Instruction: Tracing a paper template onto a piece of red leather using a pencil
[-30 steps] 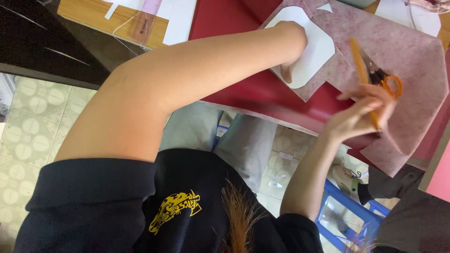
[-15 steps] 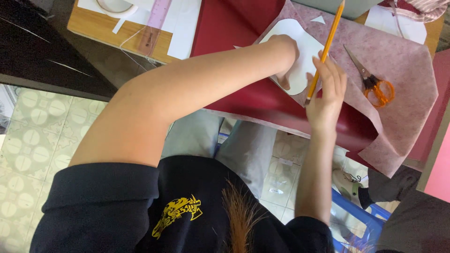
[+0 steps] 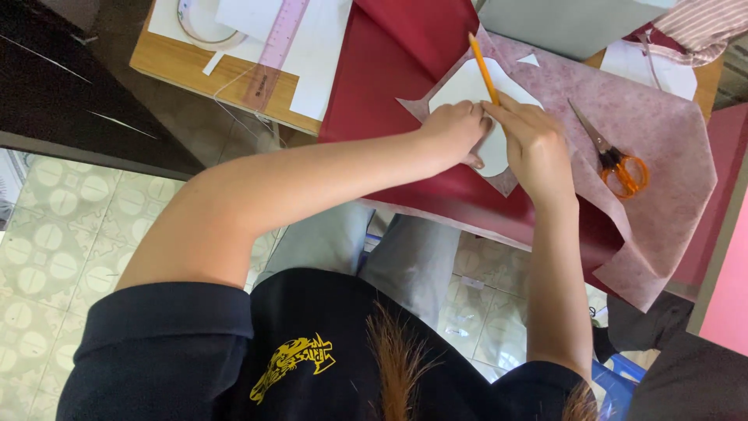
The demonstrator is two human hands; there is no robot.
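Observation:
My left hand (image 3: 456,125) presses flat on a white paper template (image 3: 460,84) that lies on a mauve speckled fabric (image 3: 654,101). My right hand (image 3: 536,144) sits right beside it, gripping a yellow pencil (image 3: 483,70) that stands tilted with its tip down at the template's edge. The two hands touch. The fabric lies over a dark red sheet (image 3: 389,54) that hangs off the table's near edge.
Orange-handled scissors (image 3: 615,160) lie shut on the mauve fabric to the right of my hands. At the left, a wooden table (image 3: 187,66) carries a pink ruler (image 3: 276,47), white paper (image 3: 323,47) and a tape roll (image 3: 199,19). Tiled floor lies below.
My right hand left the scissors on the fabric, took up the yellow pencil and moved left to the template beside my left hand. The left hand stayed on the template.

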